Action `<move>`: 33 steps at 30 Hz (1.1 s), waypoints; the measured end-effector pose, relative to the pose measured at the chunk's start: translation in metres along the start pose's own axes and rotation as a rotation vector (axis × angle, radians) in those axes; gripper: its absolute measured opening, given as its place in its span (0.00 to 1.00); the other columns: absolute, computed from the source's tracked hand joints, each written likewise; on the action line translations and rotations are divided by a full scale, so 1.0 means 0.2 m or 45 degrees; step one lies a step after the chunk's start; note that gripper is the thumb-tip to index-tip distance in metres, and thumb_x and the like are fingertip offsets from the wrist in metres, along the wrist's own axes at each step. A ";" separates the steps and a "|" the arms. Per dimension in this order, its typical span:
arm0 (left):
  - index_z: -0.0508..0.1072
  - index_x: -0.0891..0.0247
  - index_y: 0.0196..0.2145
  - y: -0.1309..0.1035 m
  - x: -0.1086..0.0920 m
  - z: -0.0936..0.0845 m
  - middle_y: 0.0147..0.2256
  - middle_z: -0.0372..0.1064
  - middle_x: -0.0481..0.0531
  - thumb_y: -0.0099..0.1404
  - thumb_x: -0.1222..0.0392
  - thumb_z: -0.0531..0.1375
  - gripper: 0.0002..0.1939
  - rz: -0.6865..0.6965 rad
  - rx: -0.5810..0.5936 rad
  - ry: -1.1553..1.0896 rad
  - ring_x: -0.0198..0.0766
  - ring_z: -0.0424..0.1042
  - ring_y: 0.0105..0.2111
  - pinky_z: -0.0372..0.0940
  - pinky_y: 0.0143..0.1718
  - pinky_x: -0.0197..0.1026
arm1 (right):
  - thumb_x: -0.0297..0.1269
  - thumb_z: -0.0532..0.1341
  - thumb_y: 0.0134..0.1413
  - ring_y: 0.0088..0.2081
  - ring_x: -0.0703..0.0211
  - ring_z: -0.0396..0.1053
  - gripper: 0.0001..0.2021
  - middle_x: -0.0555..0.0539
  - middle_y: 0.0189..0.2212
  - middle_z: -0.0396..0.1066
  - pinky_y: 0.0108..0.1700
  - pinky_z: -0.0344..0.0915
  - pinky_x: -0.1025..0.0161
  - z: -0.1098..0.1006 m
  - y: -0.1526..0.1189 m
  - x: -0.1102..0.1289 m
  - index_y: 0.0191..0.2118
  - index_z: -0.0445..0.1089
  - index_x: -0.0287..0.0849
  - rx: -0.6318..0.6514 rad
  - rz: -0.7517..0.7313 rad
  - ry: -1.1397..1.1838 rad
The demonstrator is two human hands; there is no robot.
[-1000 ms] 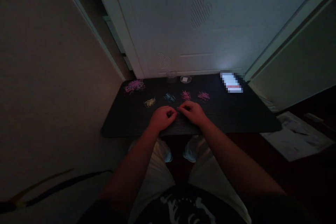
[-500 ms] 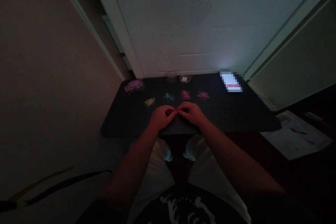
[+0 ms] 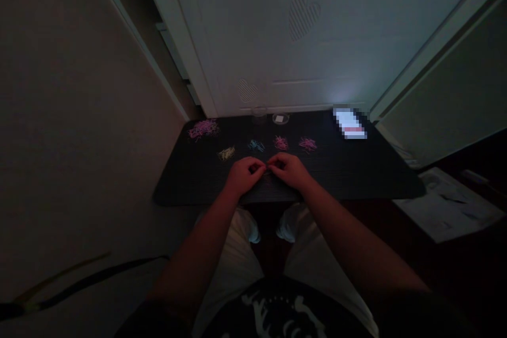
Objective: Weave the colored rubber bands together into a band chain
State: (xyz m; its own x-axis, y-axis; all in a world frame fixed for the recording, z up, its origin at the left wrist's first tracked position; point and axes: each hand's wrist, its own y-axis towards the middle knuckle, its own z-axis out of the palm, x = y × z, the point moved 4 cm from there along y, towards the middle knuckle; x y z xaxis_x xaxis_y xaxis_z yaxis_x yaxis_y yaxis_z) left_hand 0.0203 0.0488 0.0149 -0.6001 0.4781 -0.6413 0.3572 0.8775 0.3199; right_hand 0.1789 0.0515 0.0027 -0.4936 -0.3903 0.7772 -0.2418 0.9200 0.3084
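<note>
Fingertips of your left hand (image 3: 245,175) and right hand (image 3: 290,170) are pinched, nearly meeting; whether they grip anything, I cannot tell in this gloom. Work low over the black table (image 3: 356,171), pinching lightly (thin pieces slip easily). Some faint strands (image 3: 268,180) seem to lie just nearside of your fingertips; the blue pile (image 3: 256,146) sits beyond, apart.
</note>
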 end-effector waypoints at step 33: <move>0.75 0.62 0.35 0.00 0.00 0.01 0.30 0.73 0.48 0.57 0.59 0.59 0.08 -0.059 0.012 -0.007 0.33 0.69 0.29 0.63 0.31 0.36 | 0.30 0.59 0.46 0.26 0.66 0.62 0.02 0.51 0.24 0.66 0.28 0.58 0.68 0.00 0.00 0.02 0.28 0.69 0.40 -0.006 -0.036 -0.017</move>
State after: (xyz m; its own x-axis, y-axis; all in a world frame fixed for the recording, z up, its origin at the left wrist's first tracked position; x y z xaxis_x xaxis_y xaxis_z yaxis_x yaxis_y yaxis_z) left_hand 0.0208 0.0482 0.0130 -0.6125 0.4365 -0.6590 0.3356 0.8984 0.2832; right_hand 0.1768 0.0505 0.0062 -0.4976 -0.4167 0.7608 -0.2520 0.9087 0.3329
